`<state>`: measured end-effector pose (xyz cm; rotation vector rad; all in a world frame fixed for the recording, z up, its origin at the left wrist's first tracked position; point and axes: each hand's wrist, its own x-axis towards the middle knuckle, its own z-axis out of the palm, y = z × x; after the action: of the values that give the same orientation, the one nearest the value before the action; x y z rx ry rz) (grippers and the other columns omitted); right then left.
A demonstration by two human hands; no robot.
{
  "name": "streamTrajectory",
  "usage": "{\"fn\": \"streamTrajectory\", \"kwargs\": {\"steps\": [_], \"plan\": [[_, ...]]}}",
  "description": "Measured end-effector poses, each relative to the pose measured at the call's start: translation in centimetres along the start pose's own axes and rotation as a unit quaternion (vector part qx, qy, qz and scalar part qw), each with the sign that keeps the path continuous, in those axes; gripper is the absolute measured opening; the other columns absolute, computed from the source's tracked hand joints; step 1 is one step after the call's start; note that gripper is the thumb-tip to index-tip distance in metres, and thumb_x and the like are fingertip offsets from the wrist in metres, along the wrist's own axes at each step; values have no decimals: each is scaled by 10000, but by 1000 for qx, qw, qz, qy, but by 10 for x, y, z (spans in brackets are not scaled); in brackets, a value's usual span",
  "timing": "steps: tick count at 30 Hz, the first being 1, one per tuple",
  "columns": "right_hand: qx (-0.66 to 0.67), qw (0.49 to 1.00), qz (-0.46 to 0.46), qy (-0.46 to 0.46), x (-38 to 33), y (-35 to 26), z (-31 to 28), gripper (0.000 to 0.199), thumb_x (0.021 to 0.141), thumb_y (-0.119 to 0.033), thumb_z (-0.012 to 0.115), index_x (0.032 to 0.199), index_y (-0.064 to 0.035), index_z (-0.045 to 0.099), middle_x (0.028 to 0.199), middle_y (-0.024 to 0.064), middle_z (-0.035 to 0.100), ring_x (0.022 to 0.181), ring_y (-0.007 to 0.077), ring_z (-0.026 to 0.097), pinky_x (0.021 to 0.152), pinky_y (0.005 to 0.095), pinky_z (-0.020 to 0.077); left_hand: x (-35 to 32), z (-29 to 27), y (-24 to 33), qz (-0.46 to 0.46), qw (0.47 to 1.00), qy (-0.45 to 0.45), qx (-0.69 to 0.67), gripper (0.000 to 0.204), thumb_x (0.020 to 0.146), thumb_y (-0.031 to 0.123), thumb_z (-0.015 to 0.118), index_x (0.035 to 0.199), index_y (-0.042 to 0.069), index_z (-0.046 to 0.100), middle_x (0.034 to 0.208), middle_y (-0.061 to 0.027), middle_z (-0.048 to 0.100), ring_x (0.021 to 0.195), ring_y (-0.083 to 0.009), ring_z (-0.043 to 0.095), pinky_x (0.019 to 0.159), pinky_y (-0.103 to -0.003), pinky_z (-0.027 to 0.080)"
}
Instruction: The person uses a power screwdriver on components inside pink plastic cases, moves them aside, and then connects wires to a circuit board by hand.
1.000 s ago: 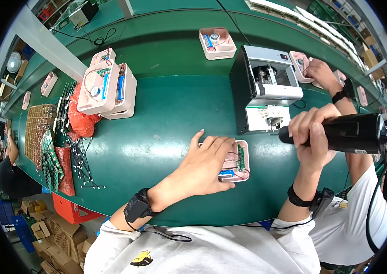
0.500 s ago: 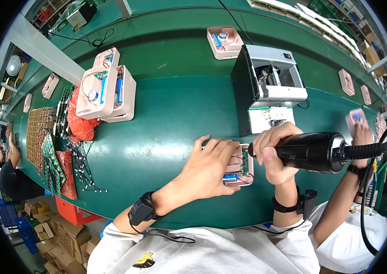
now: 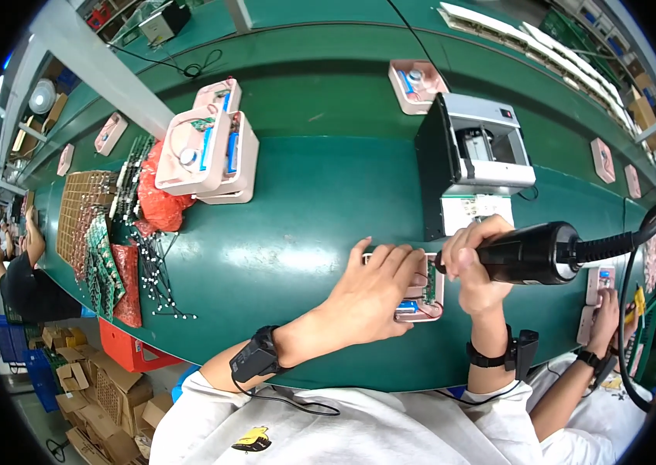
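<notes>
My left hand [image 3: 374,291] lies over a small pink plastic housing [image 3: 440,298] on the table, fingers along its far side and thumb at its near edge, gripping it. Inside show a green circuit board [image 3: 431,279] and part of a blue battery [image 3: 407,308]; the left half is under my hand. My right hand [image 3: 476,267] is wrapped round the front of a black electric screwdriver [image 3: 533,254], held nearly level. The tool's dark tip points left at the housing's right side, near the circuit board; I cannot tell whether it touches.
A black and silver box-shaped machine [image 3: 490,147] stands just beyond my right hand. To the left are stacked pink housings [image 3: 180,182], a red bag [image 3: 163,198], black wires [image 3: 159,283] and green circuit boards [image 3: 101,263]. At right, a co-worker's hand [image 3: 605,318] is close to pink housings.
The whole view has shifted slightly. My hands keep their grips on the housing and screwdriver. The co-worker at right has lowered the raised hand and pink housing toward the table.
</notes>
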<state>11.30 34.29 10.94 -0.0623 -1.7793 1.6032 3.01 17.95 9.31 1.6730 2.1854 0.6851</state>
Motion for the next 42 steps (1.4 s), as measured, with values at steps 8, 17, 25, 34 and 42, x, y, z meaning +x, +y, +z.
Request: {"fn": "streamTrajectory", "kwargs": {"steps": [8,17,25,34,42], "plan": [[129,982,-139,3,23,-82,-46,297,995,-272,666,901,-84,455,617,15,475,499,135,465,551,290,412,17,-81,-78,-27,960,169,222,767,705,157,858,1396,28,551,1420,-173,543,1388,-356,475,1190,-663,287],[0,991,-106,83,44,-41,-39,261,992,-164,662,884,-59,449,619,31,467,502,129,424,529,296,411,-15,-189,-146,-457,838,279,109,964,735,395,852,1446,-89,415,1306,-302,601,1266,-478,552,1091,-544,430],[9,998,-42,48,27,-67,-36,265,987,-173,658,878,-63,443,614,31,475,471,126,421,508,294,408,-14,-155,-71,-199,912,309,182,901,678,160,869,1458,-13,453,1358,-246,566,1264,-426,505,1100,-478,436],[112,992,-54,-32,13,-65,2,294,961,-211,717,904,-60,471,604,36,524,476,137,495,524,307,453,-14,-24,-20,10,1000,2,-26,970,639,139,871,1489,14,421,1468,-191,513,1357,-406,451,1143,-477,380],[66,996,-53,-19,9,-16,14,269,969,-154,709,906,-44,472,617,38,522,506,134,504,533,301,456,-12,-17,-23,25,999,1,-46,934,640,182,859,1462,-4,456,1464,-171,516,1354,-396,456,1140,-475,381]]}}
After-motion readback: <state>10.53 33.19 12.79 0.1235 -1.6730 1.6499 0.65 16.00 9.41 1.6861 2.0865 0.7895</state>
